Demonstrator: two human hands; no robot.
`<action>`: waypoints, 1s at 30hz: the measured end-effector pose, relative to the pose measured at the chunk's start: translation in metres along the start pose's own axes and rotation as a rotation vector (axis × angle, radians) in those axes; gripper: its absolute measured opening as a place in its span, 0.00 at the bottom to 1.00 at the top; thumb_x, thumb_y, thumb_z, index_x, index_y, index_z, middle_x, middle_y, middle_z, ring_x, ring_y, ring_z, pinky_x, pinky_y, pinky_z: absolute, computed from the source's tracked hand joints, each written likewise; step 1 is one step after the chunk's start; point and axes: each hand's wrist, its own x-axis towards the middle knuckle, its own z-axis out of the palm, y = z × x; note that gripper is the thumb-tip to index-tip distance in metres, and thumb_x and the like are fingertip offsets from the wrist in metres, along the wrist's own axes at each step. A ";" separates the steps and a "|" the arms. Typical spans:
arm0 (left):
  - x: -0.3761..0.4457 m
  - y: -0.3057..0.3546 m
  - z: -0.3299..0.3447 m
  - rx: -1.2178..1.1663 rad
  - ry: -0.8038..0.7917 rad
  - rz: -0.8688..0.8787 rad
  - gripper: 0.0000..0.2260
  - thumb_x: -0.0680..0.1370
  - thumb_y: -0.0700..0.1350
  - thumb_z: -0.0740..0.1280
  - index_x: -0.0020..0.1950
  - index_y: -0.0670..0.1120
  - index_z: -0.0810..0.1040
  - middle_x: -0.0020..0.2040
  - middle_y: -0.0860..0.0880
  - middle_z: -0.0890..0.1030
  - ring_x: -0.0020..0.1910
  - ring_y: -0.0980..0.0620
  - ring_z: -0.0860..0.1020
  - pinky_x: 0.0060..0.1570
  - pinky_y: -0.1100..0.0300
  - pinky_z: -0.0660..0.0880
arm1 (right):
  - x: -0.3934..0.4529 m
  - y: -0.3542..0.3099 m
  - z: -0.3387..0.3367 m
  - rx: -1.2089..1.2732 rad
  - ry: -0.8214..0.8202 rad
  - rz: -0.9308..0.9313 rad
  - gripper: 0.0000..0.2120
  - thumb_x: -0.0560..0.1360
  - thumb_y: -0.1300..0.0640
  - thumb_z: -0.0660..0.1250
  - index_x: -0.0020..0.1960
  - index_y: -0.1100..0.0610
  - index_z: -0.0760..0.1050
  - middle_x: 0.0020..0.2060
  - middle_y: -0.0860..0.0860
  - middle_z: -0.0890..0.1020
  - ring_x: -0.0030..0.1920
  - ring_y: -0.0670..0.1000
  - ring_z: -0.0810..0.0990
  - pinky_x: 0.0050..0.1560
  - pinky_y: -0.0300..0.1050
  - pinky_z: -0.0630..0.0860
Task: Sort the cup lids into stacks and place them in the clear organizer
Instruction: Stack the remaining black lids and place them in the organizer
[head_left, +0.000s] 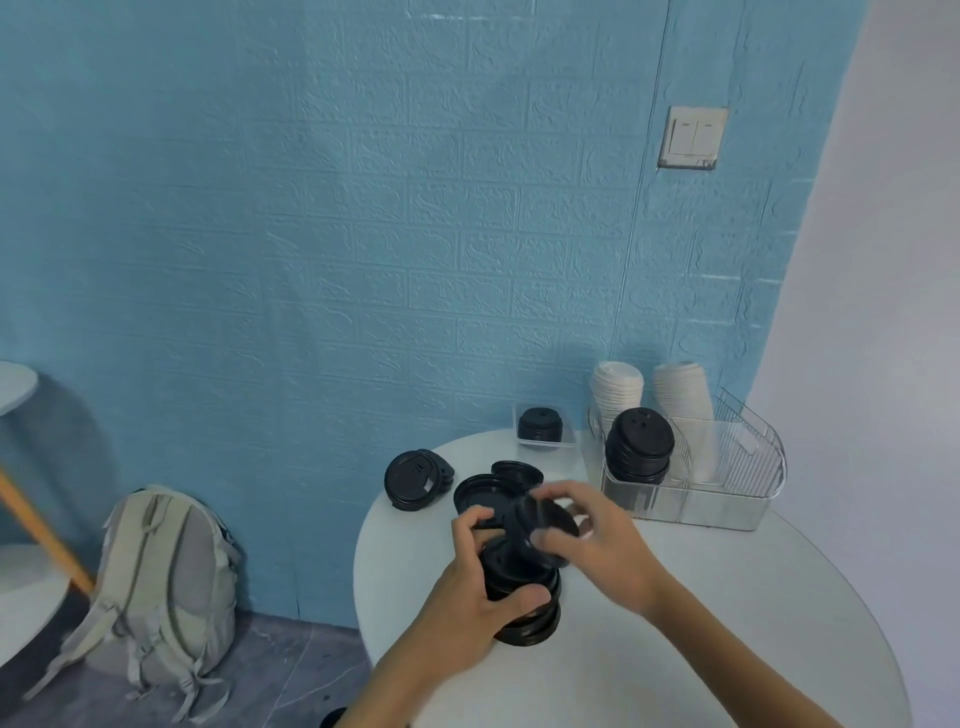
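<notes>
My left hand (475, 587) grips a stack of black cup lids (524, 592) standing on the round white table (675, 613). My right hand (592, 535) pinches a single black lid (545, 522), tilted just above that stack. More loose black lids (483, 491) lie behind the hands, and another few black lids (415, 478) sit at the table's left edge. The clear organizer (727, 493) at the back right holds a black lid stack (640, 447) and two white lid stacks (618, 395).
A small clear tray (569, 439) with a short black lid stack (540, 425) stands against the blue wall. A grey backpack (161, 587) leans on the floor to the left, beside another table's wooden leg (41, 530). A light switch (693, 137) is on the wall.
</notes>
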 end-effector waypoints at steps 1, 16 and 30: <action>0.000 -0.001 0.000 -0.015 -0.001 -0.003 0.40 0.70 0.65 0.75 0.69 0.70 0.48 0.66 0.58 0.75 0.62 0.63 0.78 0.66 0.60 0.74 | -0.007 0.004 0.003 -0.027 -0.022 -0.009 0.18 0.71 0.56 0.77 0.58 0.43 0.79 0.55 0.42 0.81 0.51 0.43 0.78 0.47 0.30 0.73; -0.002 0.000 -0.001 -0.039 0.011 0.021 0.32 0.71 0.54 0.80 0.70 0.62 0.69 0.60 0.62 0.81 0.60 0.60 0.80 0.61 0.60 0.77 | -0.001 0.008 0.007 -0.087 -0.245 0.011 0.21 0.65 0.45 0.82 0.56 0.41 0.80 0.55 0.38 0.82 0.54 0.38 0.77 0.49 0.23 0.69; 0.000 -0.003 0.000 -0.006 -0.009 -0.070 0.34 0.67 0.62 0.77 0.69 0.66 0.66 0.63 0.61 0.80 0.63 0.63 0.78 0.67 0.60 0.74 | 0.098 0.031 0.044 -0.314 -0.010 0.368 0.23 0.68 0.38 0.76 0.30 0.53 0.71 0.28 0.46 0.72 0.33 0.49 0.72 0.38 0.47 0.67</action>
